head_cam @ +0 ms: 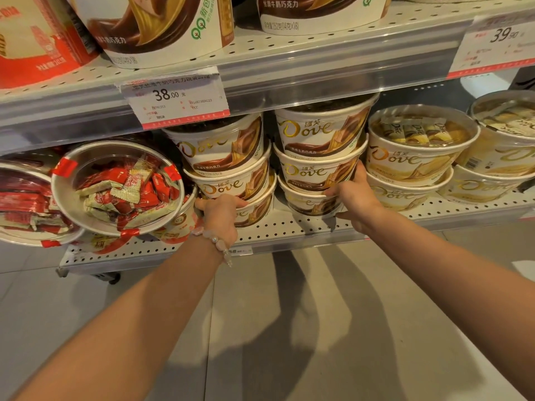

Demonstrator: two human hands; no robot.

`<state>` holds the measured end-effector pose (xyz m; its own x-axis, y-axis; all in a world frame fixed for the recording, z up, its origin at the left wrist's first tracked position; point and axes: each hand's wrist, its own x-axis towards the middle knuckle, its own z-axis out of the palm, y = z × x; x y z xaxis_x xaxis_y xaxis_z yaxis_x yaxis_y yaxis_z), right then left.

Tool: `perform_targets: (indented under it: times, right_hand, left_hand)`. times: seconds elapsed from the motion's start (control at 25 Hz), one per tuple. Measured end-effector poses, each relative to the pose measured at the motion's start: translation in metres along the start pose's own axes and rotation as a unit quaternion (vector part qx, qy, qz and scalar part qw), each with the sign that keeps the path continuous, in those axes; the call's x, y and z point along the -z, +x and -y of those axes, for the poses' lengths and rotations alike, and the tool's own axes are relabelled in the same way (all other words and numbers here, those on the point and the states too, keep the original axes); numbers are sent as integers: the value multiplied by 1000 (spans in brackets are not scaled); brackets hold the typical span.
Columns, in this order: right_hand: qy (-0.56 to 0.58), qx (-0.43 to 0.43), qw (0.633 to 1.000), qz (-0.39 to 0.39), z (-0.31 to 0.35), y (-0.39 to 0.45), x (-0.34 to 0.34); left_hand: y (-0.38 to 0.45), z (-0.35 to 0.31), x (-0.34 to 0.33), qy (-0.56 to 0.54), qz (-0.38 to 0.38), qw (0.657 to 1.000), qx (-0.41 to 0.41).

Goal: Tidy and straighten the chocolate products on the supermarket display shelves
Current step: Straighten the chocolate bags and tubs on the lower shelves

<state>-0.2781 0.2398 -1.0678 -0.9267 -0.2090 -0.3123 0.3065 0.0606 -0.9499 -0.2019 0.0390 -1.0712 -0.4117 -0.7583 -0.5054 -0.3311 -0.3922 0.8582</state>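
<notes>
Two stacks of brown-and-white Dove chocolate tubs stand side by side on the lower shelf (289,227), three tubs each. My left hand (220,211), with a bead bracelet on the wrist, grips the bottom tub (254,211) of the left stack (225,163), fingers curled over its rim. My right hand (354,195) grips the right stack (321,157): its thumb lies on the middle tub's right side, and the fingers curl under that tub's rim over the lowest tub (309,202).
A tilted tub of red-wrapped chocolates (121,186) leans at the left, touching the left stack. Cream-coloured Dove tubs (417,151) are stacked to the right. The upper shelf (318,68) carries larger tubs and price tags (176,99). Grey floor lies below.
</notes>
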Motion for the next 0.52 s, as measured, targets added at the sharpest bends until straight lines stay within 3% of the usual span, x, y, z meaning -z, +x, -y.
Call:
perform_targets:
  times: [0.08, 0.2, 0.4, 0.52]
  right_hand:
    - [-9, -1, 1000, 7, 2, 2, 2]
    - [-27, -7, 999, 19, 4, 5, 6]
    - [-69, 5, 997, 45, 8, 3, 9]
    - [-109, 66, 992, 20, 0, -11, 13]
  left_hand:
    - [7, 7, 5, 49, 57, 995, -62]
    - [27, 16, 10, 83, 179, 979, -46]
    - [-2, 6, 20, 19, 70, 997, -27]
    - [-20, 16, 24, 17, 48, 995, -87]
